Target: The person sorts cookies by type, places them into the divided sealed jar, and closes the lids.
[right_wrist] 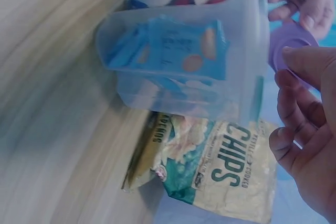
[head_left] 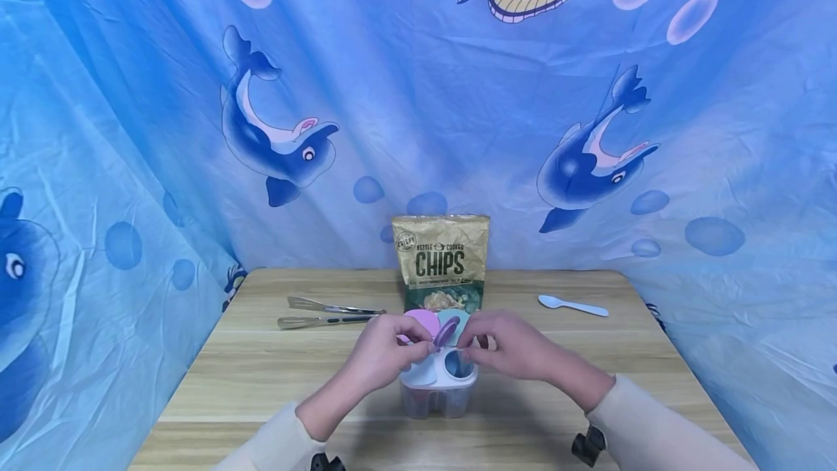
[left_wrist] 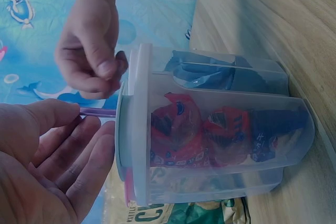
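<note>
A translucent plastic container [head_left: 434,404] with a white top stands at the table's middle. Pink [head_left: 423,321] and green [head_left: 458,317] round lids cover its far compartments. My left hand [head_left: 387,349] pinches the edge of a purple round lid [head_left: 447,331], raised above the top. Beside it, my right hand [head_left: 506,344] hovers over an uncovered round opening [head_left: 458,364], fingers loosely bent. In the right wrist view its thumb overlaps the purple lid; contact is unclear. Red packets [left_wrist: 176,129] and blue packets [right_wrist: 186,45] show through the walls.
A gold and green chips bag [head_left: 442,260] stands upright behind the container. Metal tongs [head_left: 327,314] lie to the left on the wooden table [head_left: 261,384]. A pale spoon [head_left: 574,305] lies at the right. A blue sea-patterned curtain [head_left: 418,93] hangs behind.
</note>
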{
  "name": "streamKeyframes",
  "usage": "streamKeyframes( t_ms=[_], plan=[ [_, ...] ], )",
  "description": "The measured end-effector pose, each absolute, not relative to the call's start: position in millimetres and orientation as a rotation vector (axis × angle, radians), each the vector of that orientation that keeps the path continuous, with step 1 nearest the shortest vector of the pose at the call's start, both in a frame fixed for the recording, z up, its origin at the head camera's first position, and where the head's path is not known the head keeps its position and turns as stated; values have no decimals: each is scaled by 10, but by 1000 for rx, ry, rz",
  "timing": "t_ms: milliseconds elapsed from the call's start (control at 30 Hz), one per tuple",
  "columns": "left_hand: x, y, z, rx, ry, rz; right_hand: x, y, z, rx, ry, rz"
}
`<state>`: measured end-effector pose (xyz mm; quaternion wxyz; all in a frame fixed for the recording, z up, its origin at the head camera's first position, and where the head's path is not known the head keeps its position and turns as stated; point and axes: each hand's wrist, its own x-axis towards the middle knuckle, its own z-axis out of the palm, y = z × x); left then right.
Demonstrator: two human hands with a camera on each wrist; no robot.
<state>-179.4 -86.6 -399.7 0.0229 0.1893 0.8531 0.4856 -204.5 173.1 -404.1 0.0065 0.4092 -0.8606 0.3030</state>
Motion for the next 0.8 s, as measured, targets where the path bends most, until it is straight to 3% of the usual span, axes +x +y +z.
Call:
streamKeyframes(
  t_ms=[300,800],
  plan=[
    [-1784,-855,-3989,594,2664,1490,-2151,1735,-3937,1060,-2526,1131],
    [-1799,-991,-4069,585,2674,1521,-2167,1649,-3906,1289,-2449,1095]
  ],
)
